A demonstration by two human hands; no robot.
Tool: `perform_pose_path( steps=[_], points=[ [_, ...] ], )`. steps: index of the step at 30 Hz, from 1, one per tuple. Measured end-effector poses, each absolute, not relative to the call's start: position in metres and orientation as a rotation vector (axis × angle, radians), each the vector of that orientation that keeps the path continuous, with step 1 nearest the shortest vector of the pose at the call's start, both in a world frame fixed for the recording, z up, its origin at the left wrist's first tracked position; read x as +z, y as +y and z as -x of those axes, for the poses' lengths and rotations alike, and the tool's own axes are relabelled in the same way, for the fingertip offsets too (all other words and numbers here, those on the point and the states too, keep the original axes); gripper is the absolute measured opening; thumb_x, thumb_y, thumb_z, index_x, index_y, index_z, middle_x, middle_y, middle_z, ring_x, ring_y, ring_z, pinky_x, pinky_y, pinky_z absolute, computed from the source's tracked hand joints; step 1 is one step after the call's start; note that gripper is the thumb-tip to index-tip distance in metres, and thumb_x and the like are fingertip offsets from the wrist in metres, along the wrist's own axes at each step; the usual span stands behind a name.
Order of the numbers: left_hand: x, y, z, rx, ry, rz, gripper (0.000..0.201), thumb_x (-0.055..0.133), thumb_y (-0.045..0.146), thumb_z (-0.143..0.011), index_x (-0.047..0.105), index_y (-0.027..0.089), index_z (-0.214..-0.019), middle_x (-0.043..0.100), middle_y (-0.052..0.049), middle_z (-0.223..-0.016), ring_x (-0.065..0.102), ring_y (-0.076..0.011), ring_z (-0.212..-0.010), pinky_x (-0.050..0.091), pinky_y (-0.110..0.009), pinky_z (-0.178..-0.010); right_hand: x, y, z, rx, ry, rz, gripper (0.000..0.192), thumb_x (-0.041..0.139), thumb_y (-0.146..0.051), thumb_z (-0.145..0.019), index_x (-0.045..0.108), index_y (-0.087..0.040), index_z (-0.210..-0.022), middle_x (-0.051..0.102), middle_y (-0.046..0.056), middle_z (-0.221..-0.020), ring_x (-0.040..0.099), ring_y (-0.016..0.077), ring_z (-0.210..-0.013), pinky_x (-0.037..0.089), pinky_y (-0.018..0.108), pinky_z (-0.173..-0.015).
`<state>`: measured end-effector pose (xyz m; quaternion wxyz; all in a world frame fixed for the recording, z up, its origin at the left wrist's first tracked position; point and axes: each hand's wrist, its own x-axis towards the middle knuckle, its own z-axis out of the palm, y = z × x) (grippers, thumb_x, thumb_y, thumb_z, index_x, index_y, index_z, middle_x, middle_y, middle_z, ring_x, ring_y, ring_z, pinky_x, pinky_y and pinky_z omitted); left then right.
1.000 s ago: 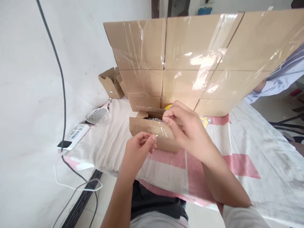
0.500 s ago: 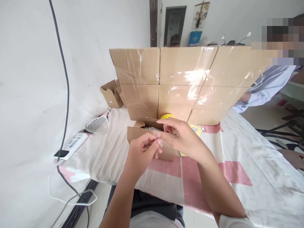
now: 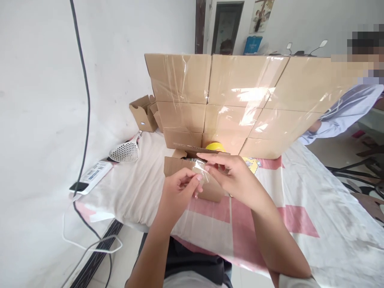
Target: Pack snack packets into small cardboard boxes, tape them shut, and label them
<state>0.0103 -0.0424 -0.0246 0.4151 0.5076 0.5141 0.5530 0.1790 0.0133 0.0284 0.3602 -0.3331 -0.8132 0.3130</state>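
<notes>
A small open cardboard box [image 3: 177, 166] sits on the cloth-covered surface [image 3: 300, 208] in front of me. Both hands meet over its near side. My left hand [image 3: 179, 192] and my right hand [image 3: 232, 176] pinch a small piece of clear tape or film [image 3: 200, 167] between their fingertips, right above the box's front wall. A yellow roll [image 3: 215, 147] shows just behind the box. Something lies inside the box, mostly hidden by my fingers.
A wall of taped cardboard boxes [image 3: 240, 100] rises behind the small box. An open small carton [image 3: 143, 114], a white slotted scoop [image 3: 125, 151] and a power strip [image 3: 91, 176] with cables lie left. Another person's sleeve [image 3: 342, 114] reaches in at right.
My left hand rose from below the box to meet my right hand at the box's front; both now pinch the clear film. The view tilted up and shifted slightly.
</notes>
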Motion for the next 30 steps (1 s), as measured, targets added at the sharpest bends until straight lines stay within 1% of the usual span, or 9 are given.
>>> perform_pose_path(
  steps=[3,10,16,20,23,25,27,28,30],
  points=[
    [-0.029,-0.044,-0.010,1.414,1.274,-1.230,0.025,0.066,0.035,-0.091,0.062,0.018,-0.074,0.067,0.001,-0.062,0.057,-0.0084,-0.051,0.050,-0.019,-0.052,0.025,0.014,-0.175,0.815,-2.050,0.825,0.032,0.061,-0.019,-0.095,0.075,-0.030,-0.121,0.078,0.003,-0.110,0.068,0.0172,-0.086,0.051,0.030,-0.071],
    [-0.041,-0.053,-0.003,1.461,1.228,-1.139,0.025,0.066,0.036,-0.090,0.063,0.017,-0.074,0.066,0.000,-0.059,0.056,-0.0091,-0.047,0.049,-0.020,-0.047,0.013,0.010,-0.161,0.817,-1.994,0.779,0.024,0.063,-0.018,-0.092,0.080,-0.027,-0.107,0.078,0.002,-0.091,0.065,0.0146,-0.074,0.049,0.028,-0.066],
    [-0.046,-0.063,0.003,1.477,1.202,-1.141,0.023,0.066,0.035,-0.090,0.063,0.018,-0.075,0.066,0.000,-0.059,0.056,-0.0094,-0.047,0.049,-0.021,-0.049,0.014,0.005,-0.155,0.855,-1.986,0.836,0.009,0.065,-0.020,-0.089,0.073,-0.022,-0.091,0.072,0.000,-0.079,0.064,0.0147,-0.072,0.049,0.028,-0.065],
    [-0.049,-0.068,0.005,1.447,1.169,-1.137,0.024,0.067,0.040,-0.089,0.065,0.017,-0.082,0.070,-0.002,-0.065,0.059,-0.0108,-0.050,0.051,-0.023,-0.052,0.016,0.002,-0.152,0.903,-1.996,0.870,0.005,0.065,-0.022,-0.088,0.069,-0.022,-0.092,0.071,-0.001,-0.075,0.067,0.0158,-0.073,0.048,0.028,-0.067],
    [-0.053,-0.067,0.007,1.366,1.146,-1.082,0.032,0.068,0.048,-0.086,0.069,0.016,-0.090,0.074,-0.005,-0.074,0.060,-0.0108,-0.050,0.048,-0.023,-0.052,0.012,-0.001,-0.148,0.924,-2.045,0.852,0.010,0.062,-0.021,-0.090,0.066,-0.023,-0.099,0.070,-0.003,-0.071,0.068,0.0160,-0.073,0.049,0.029,-0.070],
    [-0.059,-0.064,0.013,1.290,1.247,-1.062,0.041,0.069,0.055,-0.083,0.072,0.016,-0.097,0.074,-0.006,-0.073,0.056,-0.0105,-0.047,0.042,-0.022,-0.046,0.011,-0.004,-0.150,0.815,-2.086,0.851,0.012,0.059,-0.019,-0.091,0.065,-0.023,-0.100,0.069,-0.003,-0.070,0.066,0.0155,-0.071,0.048,0.029,-0.069],
    [-0.070,-0.062,0.024,1.248,1.437,-1.050,0.049,0.070,0.059,-0.080,0.073,0.015,-0.100,0.071,-0.005,-0.062,0.052,-0.0117,-0.044,0.037,-0.023,-0.043,0.013,-0.005,-0.160,0.598,-2.025,0.859,0.009,0.058,-0.019,-0.091,0.065,-0.023,-0.096,0.070,-0.002,-0.076,0.064,0.0152,-0.070,0.047,0.029,-0.067],
    [-0.076,-0.063,0.032,1.256,1.538,-1.038,0.049,0.070,0.059,-0.079,0.073,0.014,-0.100,0.067,-0.003,-0.055,0.051,-0.0124,-0.042,0.036,-0.023,-0.043,0.016,-0.005,-0.168,0.490,-1.939,0.862,0.006,0.059,-0.020,-0.091,0.064,-0.023,-0.093,0.070,-0.001,-0.078,0.064,0.0156,-0.070,0.047,0.030,-0.067],
    [-0.086,-0.067,0.047,1.330,1.697,-0.998,0.043,0.069,0.056,-0.081,0.070,0.014,-0.093,0.059,0.001,-0.046,0.047,-0.0128,-0.040,0.035,-0.024,-0.044,0.027,-0.006,-0.188,0.371,-1.748,0.892,0.003,0.063,-0.025,-0.091,0.063,-0.023,-0.092,0.070,0.001,-0.080,0.066,0.0172,-0.073,0.048,0.031,-0.067]
  ],
)
